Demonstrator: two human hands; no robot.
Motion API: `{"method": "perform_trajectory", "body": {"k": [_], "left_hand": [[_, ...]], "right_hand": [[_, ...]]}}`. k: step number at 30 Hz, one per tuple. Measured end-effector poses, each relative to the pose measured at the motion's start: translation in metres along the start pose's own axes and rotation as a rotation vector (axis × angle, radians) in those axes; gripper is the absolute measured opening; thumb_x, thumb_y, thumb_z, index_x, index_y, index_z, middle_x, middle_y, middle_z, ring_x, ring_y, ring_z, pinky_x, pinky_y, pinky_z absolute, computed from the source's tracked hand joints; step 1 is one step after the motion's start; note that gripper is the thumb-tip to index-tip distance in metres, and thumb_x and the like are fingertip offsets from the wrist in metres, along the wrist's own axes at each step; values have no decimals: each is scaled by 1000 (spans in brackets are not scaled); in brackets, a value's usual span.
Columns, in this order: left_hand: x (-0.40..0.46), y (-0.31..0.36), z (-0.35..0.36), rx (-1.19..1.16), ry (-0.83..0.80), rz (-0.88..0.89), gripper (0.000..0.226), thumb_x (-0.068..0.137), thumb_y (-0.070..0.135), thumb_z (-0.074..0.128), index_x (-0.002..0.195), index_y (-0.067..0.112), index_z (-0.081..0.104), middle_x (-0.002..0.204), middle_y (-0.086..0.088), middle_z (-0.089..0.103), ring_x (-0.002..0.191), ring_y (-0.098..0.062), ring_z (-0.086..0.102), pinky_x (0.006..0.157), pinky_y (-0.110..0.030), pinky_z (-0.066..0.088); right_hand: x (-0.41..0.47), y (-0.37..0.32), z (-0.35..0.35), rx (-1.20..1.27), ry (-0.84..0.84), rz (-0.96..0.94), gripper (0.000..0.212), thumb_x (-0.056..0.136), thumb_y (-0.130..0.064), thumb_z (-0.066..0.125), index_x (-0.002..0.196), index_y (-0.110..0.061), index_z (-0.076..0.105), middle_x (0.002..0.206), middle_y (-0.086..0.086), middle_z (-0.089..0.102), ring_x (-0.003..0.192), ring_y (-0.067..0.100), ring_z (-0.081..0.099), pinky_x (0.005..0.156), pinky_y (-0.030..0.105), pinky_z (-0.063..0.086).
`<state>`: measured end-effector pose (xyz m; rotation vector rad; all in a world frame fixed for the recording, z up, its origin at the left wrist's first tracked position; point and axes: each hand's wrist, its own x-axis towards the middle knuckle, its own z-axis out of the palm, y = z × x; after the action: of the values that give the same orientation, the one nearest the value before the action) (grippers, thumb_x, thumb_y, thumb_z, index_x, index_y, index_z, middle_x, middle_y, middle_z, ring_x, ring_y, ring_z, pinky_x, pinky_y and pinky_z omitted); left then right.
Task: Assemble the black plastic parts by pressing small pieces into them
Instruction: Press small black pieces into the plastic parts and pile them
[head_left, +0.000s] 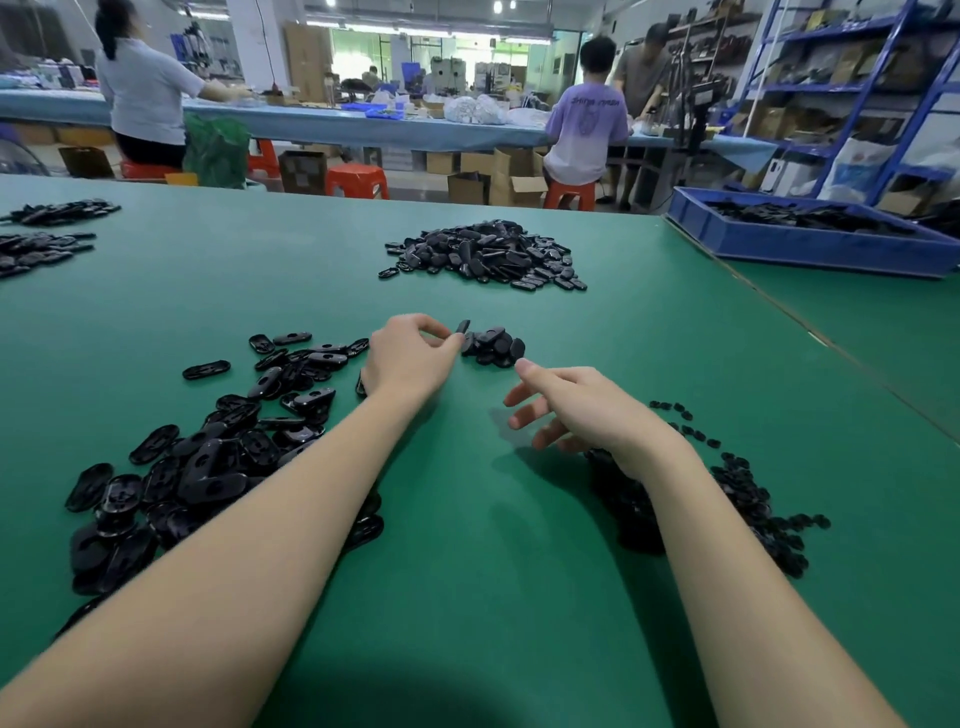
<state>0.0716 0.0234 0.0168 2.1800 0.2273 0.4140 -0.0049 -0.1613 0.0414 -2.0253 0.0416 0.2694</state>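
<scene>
Left hand (410, 358) pinches or just touches one black part (463, 327), upright at the near edge of the small pile (493, 345), which lies just beyond both hands; right hand (576, 410) spread, empty, a little farther back

head view looks forward and down (close) over green table (467, 519).

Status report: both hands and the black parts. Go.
Left hand at small pile, one part by its fingertips, grip unclear. Right hand open, empty. Nothing blocking.
</scene>
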Motion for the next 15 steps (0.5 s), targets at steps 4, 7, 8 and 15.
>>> {"method": "perform_trajectory", "body": {"k": [4, 7, 8, 15], "left_hand": [[17, 1, 14, 137, -10, -45, 21, 85, 51, 71, 87, 31, 75, 101, 4, 76, 101, -23, 68, 77, -27, 43], [23, 2, 17, 178, -26, -41, 24, 85, 54, 70, 89, 31, 76, 102, 4, 75, 100, -23, 68, 75, -27, 42], [23, 3, 17, 188, -32, -33, 26, 84, 56, 70, 91, 32, 77, 102, 5, 75, 100, -22, 68, 75, -28, 41], [1, 1, 11, 108, -18, 30, 24, 84, 53, 67, 95, 32, 69, 91, 18, 71, 95, -14, 66, 76, -28, 45]], "right_hand": [[0, 2, -6, -36, -78, 25, 52, 103, -63, 41, 102, -21, 72, 86, -3, 79, 58, 11, 64, 63, 28, 45], [1, 2, -5, -48, -98, 25, 52, 103, -63, 40, 103, -22, 72, 88, -3, 79, 60, 11, 65, 63, 27, 46], [1, 2, -4, -56, -106, 24, 52, 103, -62, 39, 103, -22, 72, 88, -3, 79, 60, 11, 65, 64, 27, 46], [-2, -1, -3, -120, -133, -3, 45, 102, -59, 46, 104, -23, 72, 87, -5, 79, 64, 13, 67, 66, 28, 46]]}}
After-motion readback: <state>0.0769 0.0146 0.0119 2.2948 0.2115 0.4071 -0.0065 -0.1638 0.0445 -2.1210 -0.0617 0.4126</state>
